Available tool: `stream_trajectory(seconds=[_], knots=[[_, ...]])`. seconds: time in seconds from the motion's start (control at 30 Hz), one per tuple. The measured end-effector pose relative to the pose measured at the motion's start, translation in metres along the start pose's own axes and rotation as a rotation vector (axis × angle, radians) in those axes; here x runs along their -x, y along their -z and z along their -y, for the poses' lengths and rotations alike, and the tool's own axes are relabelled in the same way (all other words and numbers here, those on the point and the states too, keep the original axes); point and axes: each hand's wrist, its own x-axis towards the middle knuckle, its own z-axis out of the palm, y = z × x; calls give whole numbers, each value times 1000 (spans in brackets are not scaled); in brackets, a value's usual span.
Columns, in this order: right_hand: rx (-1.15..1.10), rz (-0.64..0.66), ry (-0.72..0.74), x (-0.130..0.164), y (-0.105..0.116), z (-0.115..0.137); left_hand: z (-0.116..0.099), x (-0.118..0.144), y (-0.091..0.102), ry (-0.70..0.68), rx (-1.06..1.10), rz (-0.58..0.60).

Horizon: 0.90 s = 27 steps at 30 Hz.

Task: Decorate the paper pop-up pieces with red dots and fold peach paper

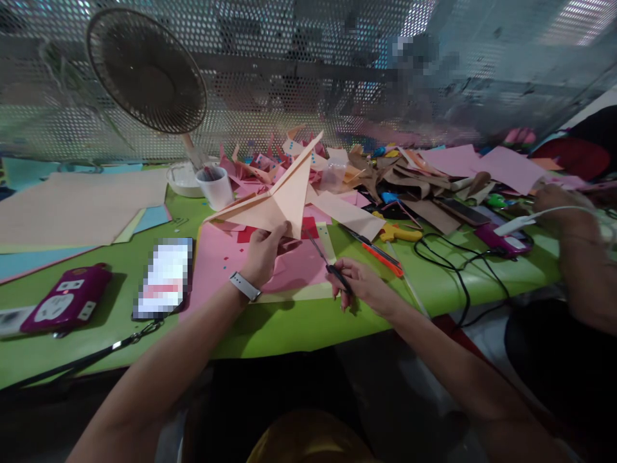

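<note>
**Folded peach paper held up for cutting, scissors in the other hand**

Left hand [263,254], wristband on the wrist, grip pinching the lower point of a folded peach paper shape with long pointed wings [279,199]; shape raised off the green worktop [299,321], above a pink paper sheet dotted with small cut scraps [289,270]. Right hand [364,286] to the right and slightly nearer, grip closed around the black handles of small scissors [328,263], blades angled up and left toward the shape, not touching it. Judged light, thin and easily creased: layered fold near the centre likely the stiffest place to hold, wing tips likely to flop or tear if gripped. Far side: heap of pink and tan paper offcuts [385,170], white cup [215,186], small fan [147,71]. Left: maroon case [67,299], phone [164,276]. Right: orange-handled cutter [383,257], black cables [448,263], another person's arm [578,257].
</note>
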Motion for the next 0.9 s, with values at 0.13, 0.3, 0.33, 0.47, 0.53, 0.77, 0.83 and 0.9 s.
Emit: stream_trajectory(seconds=[0.13, 0.3, 0.33, 0.47, 0.53, 0.77, 0.83, 0.9], knots=[[45, 25, 11, -1, -7, 0, 2, 1, 0, 4, -33, 5], [57, -13, -12, -3, -15, 4, 2, 4, -2, 2, -60, 7], [59, -17, -16, -3, -16, 5, 2, 5, -3, 1, -73, 4], [55, -29, -9, -3, -16, 4, -1, 7, -5, -6, -103, -11], [52, -35, -1, -3, -15, 3, -1, 8, -4, -10, -105, 7], [39, -39, 11, -3, -19, 4, 1, 10, -4, -38, -144, 54], [35, -47, 17, -3, -21, 4, 0, 11, -5, -35, -143, 42], [34, -59, 20, -3, -22, 4, -1, 12, -7, -21, -128, 18]])
